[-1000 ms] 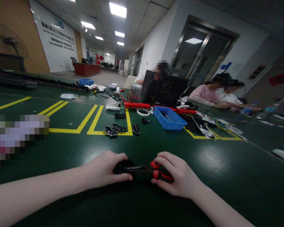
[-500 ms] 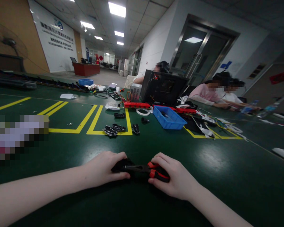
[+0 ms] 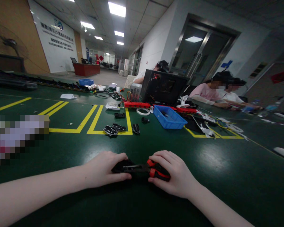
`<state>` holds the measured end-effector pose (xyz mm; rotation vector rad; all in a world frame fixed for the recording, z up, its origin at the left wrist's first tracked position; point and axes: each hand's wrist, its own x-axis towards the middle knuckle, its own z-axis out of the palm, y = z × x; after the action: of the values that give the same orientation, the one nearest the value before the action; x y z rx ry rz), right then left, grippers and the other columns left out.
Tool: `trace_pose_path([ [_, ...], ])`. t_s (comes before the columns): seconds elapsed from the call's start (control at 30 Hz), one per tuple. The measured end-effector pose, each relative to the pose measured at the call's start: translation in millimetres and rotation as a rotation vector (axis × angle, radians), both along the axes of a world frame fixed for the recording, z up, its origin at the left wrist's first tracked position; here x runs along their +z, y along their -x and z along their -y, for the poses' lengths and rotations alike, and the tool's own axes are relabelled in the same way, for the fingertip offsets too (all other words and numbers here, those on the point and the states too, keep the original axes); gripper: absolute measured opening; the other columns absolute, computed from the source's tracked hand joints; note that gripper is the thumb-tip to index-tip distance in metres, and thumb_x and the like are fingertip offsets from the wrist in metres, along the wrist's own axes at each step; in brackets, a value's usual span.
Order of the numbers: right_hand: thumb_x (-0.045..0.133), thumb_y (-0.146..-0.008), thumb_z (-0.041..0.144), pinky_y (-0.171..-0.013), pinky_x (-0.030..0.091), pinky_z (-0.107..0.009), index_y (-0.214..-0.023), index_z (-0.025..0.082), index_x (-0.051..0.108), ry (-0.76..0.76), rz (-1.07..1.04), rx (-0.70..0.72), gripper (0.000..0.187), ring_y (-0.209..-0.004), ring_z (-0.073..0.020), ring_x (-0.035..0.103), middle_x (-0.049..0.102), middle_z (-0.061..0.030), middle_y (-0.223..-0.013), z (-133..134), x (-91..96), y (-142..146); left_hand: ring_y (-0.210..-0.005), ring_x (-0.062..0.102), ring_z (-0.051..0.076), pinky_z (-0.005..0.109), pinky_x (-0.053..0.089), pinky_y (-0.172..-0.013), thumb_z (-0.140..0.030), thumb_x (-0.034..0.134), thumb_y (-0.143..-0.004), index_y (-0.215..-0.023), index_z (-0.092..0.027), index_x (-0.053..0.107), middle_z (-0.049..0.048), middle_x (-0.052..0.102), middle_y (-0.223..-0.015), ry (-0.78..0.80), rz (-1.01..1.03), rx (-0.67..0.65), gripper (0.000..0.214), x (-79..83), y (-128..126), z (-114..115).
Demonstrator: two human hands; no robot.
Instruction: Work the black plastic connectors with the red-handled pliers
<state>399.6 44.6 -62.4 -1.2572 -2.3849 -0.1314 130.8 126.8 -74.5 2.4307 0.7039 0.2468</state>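
Observation:
My left hand (image 3: 104, 168) lies curled over a small black part (image 3: 121, 166) on the green table (image 3: 61, 148), holding it down. My right hand (image 3: 174, 175) is closed round the red-and-black handles of a pair of pliers (image 3: 151, 168). The dark jaws of the pliers point left and reach into the black part. Both hands rest low on the table, close together, at the near edge of the view.
Several small black parts (image 3: 115, 128) lie on yellow floor-style lines ahead. A blue bin (image 3: 169, 117), a red strip (image 3: 137, 104), a white ring (image 3: 143, 111) and a black case (image 3: 163, 87) stand beyond. Other people sit at the far right (image 3: 217, 93).
My right hand with the pliers has slid a little left toward the black part under my left hand. The left hand has stayed put.

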Motion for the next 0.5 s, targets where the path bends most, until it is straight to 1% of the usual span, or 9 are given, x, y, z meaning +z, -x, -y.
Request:
trace_pose_path([
  [0.13, 0.072, -0.079, 0.042, -0.076, 0.051, -0.037, -0.115, 0.018, 0.06, -0.065, 0.003, 0.036, 0.045, -0.091, -0.0218, 0.064, 0.067, -0.0094, -0.105, 1.4, 1.4, -1.2, -0.067, 0.06, 0.017, 0.024, 0.032, -0.056, -0.055, 0.058, -0.09, -0.102, -0.022, 0.059, 0.0006, 0.067, -0.082, -0.014, -0.007, -0.001, 0.035, -0.3, 0.4, 0.3],
  [0.4, 0.072, -0.08, 0.043, -0.076, 0.054, -0.037, -0.112, 0.017, 0.061, -0.099, -0.005, 0.057, 0.042, -0.089, -0.0215, 0.064, 0.069, -0.0093, -0.101, 0.3, -1.1, -1.8, -0.068, 0.061, 0.017, 0.024, 0.033, -0.057, -0.055, 0.057, -0.091, -0.105, -0.022, 0.06, 0.0006, 0.068, -0.084, -0.018, -0.006, -0.003, 0.035, 2.0, 0.5, 0.8],
  [0.5, 0.071, -0.081, 0.044, -0.08, 0.055, -0.04, -0.113, 0.017, 0.061, -0.12, 0.003, 0.063, 0.043, -0.092, -0.0227, 0.065, 0.069, -0.0099, -0.101, 0.2, -2.0, -2.0, -0.068, 0.06, 0.017, 0.024, 0.033, -0.057, -0.055, 0.056, -0.091, -0.107, -0.022, 0.061, 0.0016, 0.068, -0.084, -0.024, -0.003, -0.012, 0.037, 3.2, 0.7, 1.0],
])
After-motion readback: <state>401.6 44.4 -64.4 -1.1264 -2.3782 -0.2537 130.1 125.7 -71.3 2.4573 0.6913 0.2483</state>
